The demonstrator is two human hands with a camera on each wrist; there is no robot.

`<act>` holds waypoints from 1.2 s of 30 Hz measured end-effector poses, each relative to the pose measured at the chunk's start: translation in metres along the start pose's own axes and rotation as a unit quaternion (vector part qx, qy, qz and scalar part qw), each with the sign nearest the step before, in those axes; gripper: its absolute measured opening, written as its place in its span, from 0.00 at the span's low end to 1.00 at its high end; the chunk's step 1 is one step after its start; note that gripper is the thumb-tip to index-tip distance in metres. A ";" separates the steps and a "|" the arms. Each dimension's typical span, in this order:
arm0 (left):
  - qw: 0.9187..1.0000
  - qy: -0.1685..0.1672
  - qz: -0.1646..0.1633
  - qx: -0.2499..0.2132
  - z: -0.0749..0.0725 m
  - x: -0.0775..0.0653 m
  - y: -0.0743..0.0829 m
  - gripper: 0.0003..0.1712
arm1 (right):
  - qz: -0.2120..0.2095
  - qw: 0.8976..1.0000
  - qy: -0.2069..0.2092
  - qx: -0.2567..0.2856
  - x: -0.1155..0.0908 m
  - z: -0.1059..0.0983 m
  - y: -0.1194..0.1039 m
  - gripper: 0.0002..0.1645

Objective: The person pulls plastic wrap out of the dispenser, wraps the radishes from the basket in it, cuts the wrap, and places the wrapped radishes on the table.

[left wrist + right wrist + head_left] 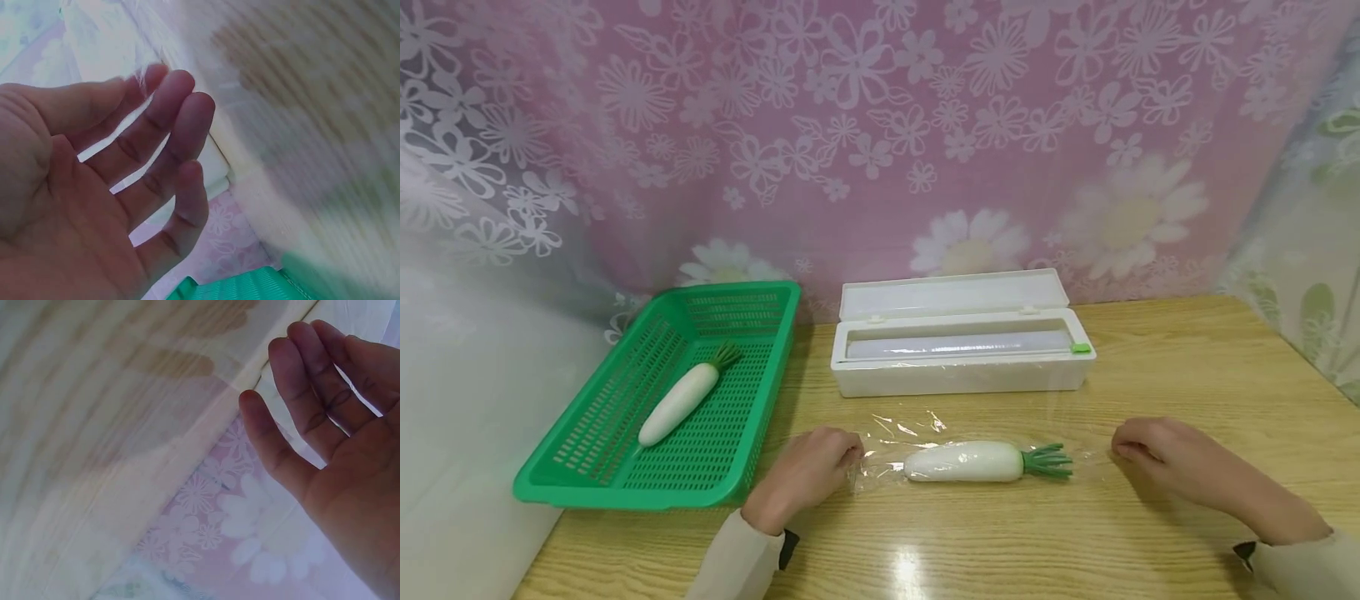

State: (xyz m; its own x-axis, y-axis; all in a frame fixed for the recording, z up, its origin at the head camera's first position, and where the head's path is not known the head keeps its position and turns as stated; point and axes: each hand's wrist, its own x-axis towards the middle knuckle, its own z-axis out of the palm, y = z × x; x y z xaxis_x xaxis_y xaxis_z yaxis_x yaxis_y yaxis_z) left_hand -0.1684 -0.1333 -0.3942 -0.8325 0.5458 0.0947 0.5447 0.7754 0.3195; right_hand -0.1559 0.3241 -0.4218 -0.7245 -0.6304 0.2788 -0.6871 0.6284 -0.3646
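Observation:
A white radish (964, 462) with trimmed green stalks lies crosswise on the table in the head view, stalks to the right. Clear plastic wrap (880, 454) is around it, its creases glinting at the left and behind. My left hand (808, 471) pinches the wrap's left end between thumb and index finger; in the left wrist view the other fingers of this hand (125, 156) are loosely bent. Off the stalk end, my right hand (1180, 462) pinches the faint right end of the film. The right wrist view shows this hand (337, 419) with its remaining fingers half curled.
Behind the radish stands a white wrap dispenser (962, 379), lid raised, with a film roll (962, 344) inside and a green slider (1081, 348). At left, a green basket (763, 375) holds another white radish (681, 404). A flowered curtain (880, 167) hangs behind the wooden table (1015, 542).

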 end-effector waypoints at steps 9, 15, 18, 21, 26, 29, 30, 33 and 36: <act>0.989 0.092 0.060 0.099 0.000 -0.008 0.019 0.08 | -0.053 0.984 0.122 -0.121 0.010 0.003 -0.033 0.16; 0.976 0.098 0.122 0.154 0.006 -0.013 0.041 0.14 | -0.131 0.964 0.169 -0.160 0.026 0.015 -0.062 0.33; 0.977 0.081 0.127 0.149 0.013 -0.011 0.048 0.14 | -0.138 0.965 0.149 -0.167 0.028 0.021 -0.066 0.35; 0.979 0.068 0.126 0.145 0.019 -0.009 0.050 0.13 | -0.136 0.967 0.122 -0.175 0.027 0.027 -0.063 0.31; 0.978 0.066 0.129 0.147 0.025 -0.005 0.047 0.15 | -0.134 0.972 0.087 -0.171 0.025 0.032 -0.053 0.32; 0.977 0.073 0.138 0.145 0.026 -0.001 0.044 0.15 | -0.131 0.974 0.079 -0.167 0.025 0.032 -0.049 0.40; 0.977 0.074 0.140 0.143 0.026 0.000 0.043 0.15 | -0.131 0.975 0.079 -0.163 0.026 0.032 -0.048 0.34; 0.978 0.075 0.143 0.132 0.026 0.003 0.041 0.15 | -0.137 0.976 0.084 -0.146 0.028 0.031 -0.045 0.21; 0.983 0.064 0.135 0.103 0.026 0.006 0.038 0.12 | -0.140 0.978 0.091 -0.125 0.030 0.031 -0.043 0.39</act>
State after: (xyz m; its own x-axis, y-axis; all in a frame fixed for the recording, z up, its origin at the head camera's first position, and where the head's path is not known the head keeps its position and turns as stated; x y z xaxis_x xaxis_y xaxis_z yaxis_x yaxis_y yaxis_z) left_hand -0.1506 -0.0925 -0.4059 -0.6537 0.7063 0.2717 0.7453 0.6632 0.0692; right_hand -0.1460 0.2641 -0.4249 -0.4877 -0.7172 0.4978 -0.8356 0.5486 -0.0283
